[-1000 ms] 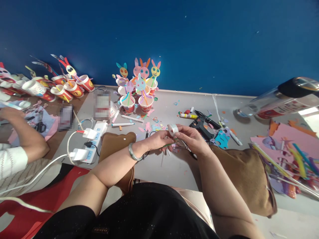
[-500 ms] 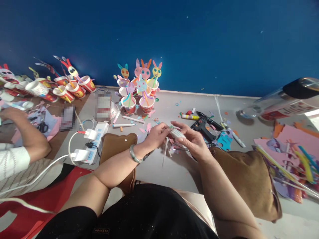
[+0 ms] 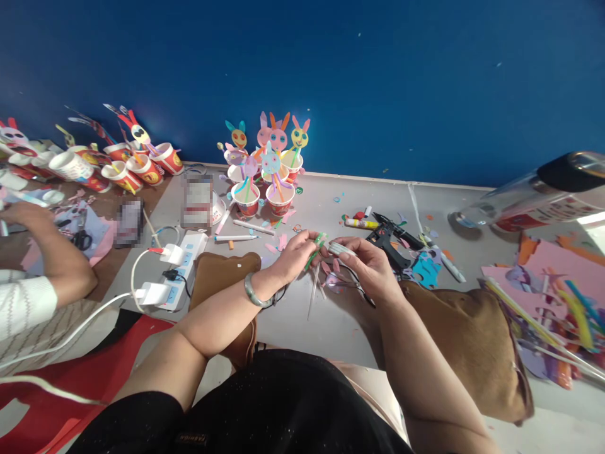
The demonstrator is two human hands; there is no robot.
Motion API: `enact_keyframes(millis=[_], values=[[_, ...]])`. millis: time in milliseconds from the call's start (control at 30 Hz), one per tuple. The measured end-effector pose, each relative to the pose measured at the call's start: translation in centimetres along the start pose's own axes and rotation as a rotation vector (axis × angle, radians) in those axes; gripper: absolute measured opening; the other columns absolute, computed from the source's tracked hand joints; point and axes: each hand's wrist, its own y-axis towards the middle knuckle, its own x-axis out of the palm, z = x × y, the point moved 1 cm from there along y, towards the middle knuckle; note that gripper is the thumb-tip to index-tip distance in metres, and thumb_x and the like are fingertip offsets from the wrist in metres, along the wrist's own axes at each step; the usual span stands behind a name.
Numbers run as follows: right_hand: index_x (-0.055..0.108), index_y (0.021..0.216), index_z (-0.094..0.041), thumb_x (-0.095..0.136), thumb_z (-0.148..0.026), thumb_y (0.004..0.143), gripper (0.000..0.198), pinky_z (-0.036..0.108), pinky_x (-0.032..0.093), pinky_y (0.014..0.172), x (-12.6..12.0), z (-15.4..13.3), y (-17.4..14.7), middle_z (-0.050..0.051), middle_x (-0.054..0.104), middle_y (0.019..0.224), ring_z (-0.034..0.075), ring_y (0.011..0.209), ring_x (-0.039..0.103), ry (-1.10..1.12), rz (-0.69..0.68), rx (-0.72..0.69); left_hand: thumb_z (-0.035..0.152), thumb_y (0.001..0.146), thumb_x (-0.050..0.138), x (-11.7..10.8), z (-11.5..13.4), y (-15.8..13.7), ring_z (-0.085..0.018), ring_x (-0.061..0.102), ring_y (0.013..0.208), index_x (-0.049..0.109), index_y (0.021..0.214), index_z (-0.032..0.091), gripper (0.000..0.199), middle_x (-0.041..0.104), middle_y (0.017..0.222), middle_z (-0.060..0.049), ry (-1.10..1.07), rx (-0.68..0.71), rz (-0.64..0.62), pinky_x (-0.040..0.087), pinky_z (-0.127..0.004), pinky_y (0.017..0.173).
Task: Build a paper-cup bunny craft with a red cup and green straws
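Left hand (image 3: 293, 257) is closed to a thumb-and-finger pinch on a green strip (image 3: 312, 257); right hand (image 3: 372, 266) is part-curled, thumb and fingers gripping a white roll (image 3: 341, 250). Both things are above the bench (image 3: 302, 337), near one another; contact between them, cannot tell. Handling, judged: strip light, thin, bendy, easily creased, best pinched near its end; roll light, firm, perhaps slick, best held by its rim

Deep blue wall (image 3: 378, 75) behind a grey tabletop (image 3: 293, 328) and a brown, perhaps wooden, table (image 3: 109, 260)
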Motion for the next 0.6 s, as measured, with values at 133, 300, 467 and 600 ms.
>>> enact_keyframes(millis=[133,300,467,600], values=[[0.060,0.068,-0.020,0.076,-0.057,0.080,0.042,0.038,0.052,0.088,-0.1,0.2,0.1,0.008,0.073,0.101,0.023,0.096,0.067,-0.030,0.015,-0.001,0.027,0.082,0.055,0.1,0.2,0.0,-0.008,0.046,0.049,0.055,0.088,0.018,0.011,0.054,0.059,0.004,0.002,-0.010,-0.021,0.033,-0.021,0.047],[0.062,0.074,-0.022,0.078,-0.059,0.077,0.040,0.036,0.053,0.083,-0.1,0.4,0.2,0.009,0.073,0.107,0.023,0.095,0.067,-0.027,-0.015,0.028,0.051,0.082,0.068,0.3,0.3,-0.3,-0.005,0.041,0.047,0.052,0.084,0.018,0.037,0.051,0.060,0.006,0.015,0.069,-0.026,0.029,-0.020,0.046],[0.065,0.077,-0.021,0.079,-0.056,0.077,0.038,0.036,0.052,0.089,-0.4,0.9,0.2,0.009,0.072,0.110,0.023,0.100,0.067,-0.030,-0.020,0.030,0.053,0.088,0.063,-0.1,-0.2,0.0,-0.005,0.044,0.049,0.053,0.080,0.019,0.036,0.053,0.063,0.005,0.076,0.143,-0.010,0.032,-0.020,0.046],[0.065,0.083,-0.022,0.081,-0.055,0.075,0.038,0.036,0.053,0.089,-0.8,1.5,0.5,0.008,0.072,0.113,0.022,0.098,0.068,-0.007,-0.018,0.059,0.046,0.088,0.065,-0.6,-0.8,0.6,-0.007,0.050,0.054,0.057,0.079,0.019,0.030,0.054,0.064,0.004,0.094,0.196,0.002,0.037,-0.020,0.051]])
